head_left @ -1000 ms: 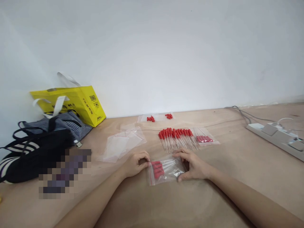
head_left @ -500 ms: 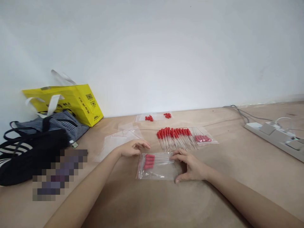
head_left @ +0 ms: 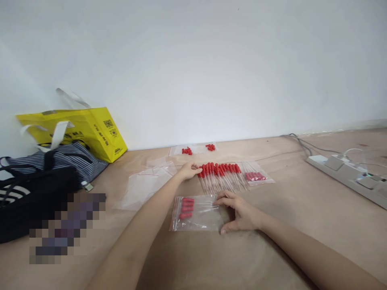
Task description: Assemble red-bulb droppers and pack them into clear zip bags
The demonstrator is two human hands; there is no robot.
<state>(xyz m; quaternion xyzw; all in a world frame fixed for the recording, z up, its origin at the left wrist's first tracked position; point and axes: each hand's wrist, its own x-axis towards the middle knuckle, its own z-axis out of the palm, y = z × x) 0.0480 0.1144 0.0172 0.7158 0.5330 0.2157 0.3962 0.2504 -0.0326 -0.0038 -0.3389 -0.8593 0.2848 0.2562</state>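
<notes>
My left hand [head_left: 190, 171] reaches to the left end of a row of droppers [head_left: 222, 171] with red bulbs and clear, thin stems. Its fingertips are closed on the red bulb of the leftmost dropper. Nearer to me lies a clear zip bag [head_left: 198, 219] with several red-bulbed droppers [head_left: 186, 207] inside, bulbs toward its zip edge on the left. My right hand [head_left: 237, 211] rests at the bag's right end, fingertips on the plastic and thumb spread apart by the lower corner.
Behind the row's right end lies another filled zip bag [head_left: 256, 176]. Flat clear bags [head_left: 148, 181] are at the left. Near the wall, loose red bulbs [head_left: 186, 151] lie on clear plastic. A yellow bag [head_left: 102, 137] and striped bag [head_left: 87, 161] stand left; a power strip [head_left: 347, 175] lies right.
My left hand has moved away from above the zip bag, forward and right, to the leftmost dropper. My right hand stays at the bag's right end. The view has shifted slightly.
</notes>
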